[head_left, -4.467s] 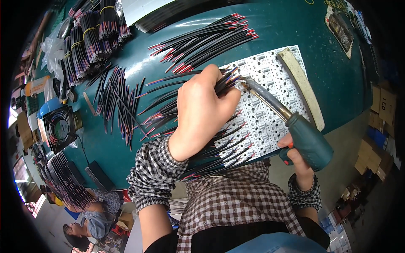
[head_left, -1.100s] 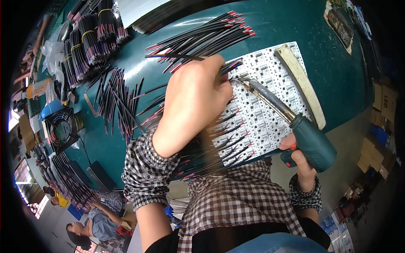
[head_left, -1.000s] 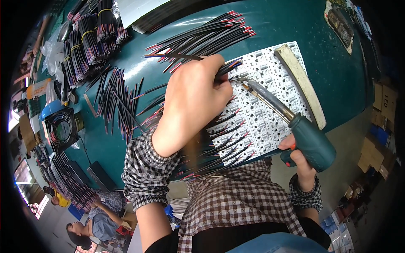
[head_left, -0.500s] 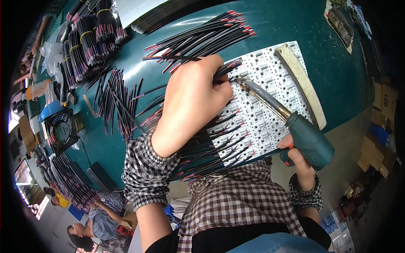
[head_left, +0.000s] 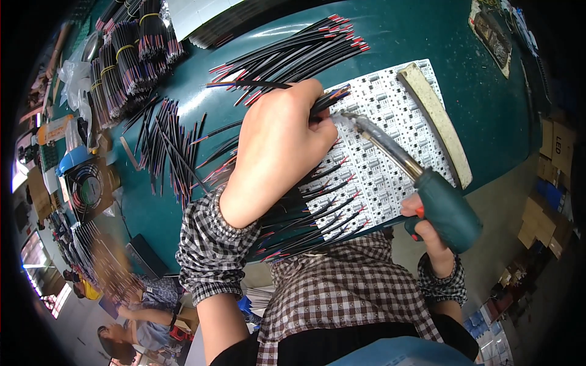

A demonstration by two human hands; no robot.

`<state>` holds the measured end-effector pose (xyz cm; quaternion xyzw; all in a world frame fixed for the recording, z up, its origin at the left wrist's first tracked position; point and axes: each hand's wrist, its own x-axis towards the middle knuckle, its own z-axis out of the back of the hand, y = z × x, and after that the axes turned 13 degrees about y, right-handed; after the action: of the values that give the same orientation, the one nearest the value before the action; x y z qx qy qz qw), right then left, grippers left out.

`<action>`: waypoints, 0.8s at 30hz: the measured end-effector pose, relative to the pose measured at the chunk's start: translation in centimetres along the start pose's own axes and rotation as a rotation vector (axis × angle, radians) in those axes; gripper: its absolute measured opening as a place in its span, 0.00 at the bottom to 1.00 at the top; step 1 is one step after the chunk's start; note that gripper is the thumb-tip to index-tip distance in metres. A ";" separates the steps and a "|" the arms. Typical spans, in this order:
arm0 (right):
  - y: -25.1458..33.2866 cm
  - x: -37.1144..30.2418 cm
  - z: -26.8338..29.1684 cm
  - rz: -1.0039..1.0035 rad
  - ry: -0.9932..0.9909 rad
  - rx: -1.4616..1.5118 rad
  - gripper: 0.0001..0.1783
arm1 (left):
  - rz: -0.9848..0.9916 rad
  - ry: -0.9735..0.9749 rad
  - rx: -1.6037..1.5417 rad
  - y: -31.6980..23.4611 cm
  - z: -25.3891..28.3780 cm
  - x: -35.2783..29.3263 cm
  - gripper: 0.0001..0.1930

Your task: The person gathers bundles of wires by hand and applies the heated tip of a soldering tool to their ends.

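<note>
My left hand (head_left: 278, 137) is closed around several thin black cables (head_left: 329, 101), whose coloured wire ends stick out past the fingertips. It hovers over the left edge of a white circuit board panel (head_left: 390, 161) covered in small components. In my right hand (head_left: 434, 236) is a green soldering gun (head_left: 448, 210), gripped by its handle with fingers at the red trigger. The gun's slightly blurred tip points at the board, close to the left fingertips. More black cables (head_left: 323, 213) run from the panel's lower left rows. A pale bar (head_left: 436, 122) lies across the panel's right side.
Loose black cables (head_left: 293, 58) lie behind the panel, and another pile (head_left: 174, 146) is at left. Tied cable bundles (head_left: 128, 58) stand at the far left, near a small fan (head_left: 88, 186). A dark tray (head_left: 491, 36) sits far right. A co-worker (head_left: 143, 320) is at lower left.
The soldering gun's tip has shifted slightly right, away from my left fingertips, and a faint wisp of smoke shows there. My left hand stays put. The co-worker's arm has moved.
</note>
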<state>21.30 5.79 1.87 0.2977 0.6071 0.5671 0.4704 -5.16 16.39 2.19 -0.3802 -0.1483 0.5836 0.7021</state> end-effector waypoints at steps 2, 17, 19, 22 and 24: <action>0.3 -0.1 0.3 0.012 0.005 0.015 0.36 | -0.003 -0.002 -0.005 0.0 0.0 0.0 0.05; 1.6 0.4 0.4 0.048 -0.115 0.086 0.31 | -0.110 -0.093 -0.369 2.2 1.7 -5.0 0.08; 1.2 0.5 0.6 0.088 -0.138 0.088 0.31 | -0.096 -0.344 -0.213 0.8 3.3 -7.3 0.09; 0.4 -0.5 1.1 0.130 -0.192 0.082 0.31 | 0.029 -0.424 -0.415 -3.9 3.4 -8.5 0.10; 0.5 -0.5 1.3 0.161 -0.187 0.100 0.33 | 0.154 -0.207 -0.445 -4.1 2.2 -7.4 0.10</action>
<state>22.56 5.95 2.60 0.4202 0.5622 0.5417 0.4625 -5.74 10.20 8.28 -0.4739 -0.3148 0.6240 0.5357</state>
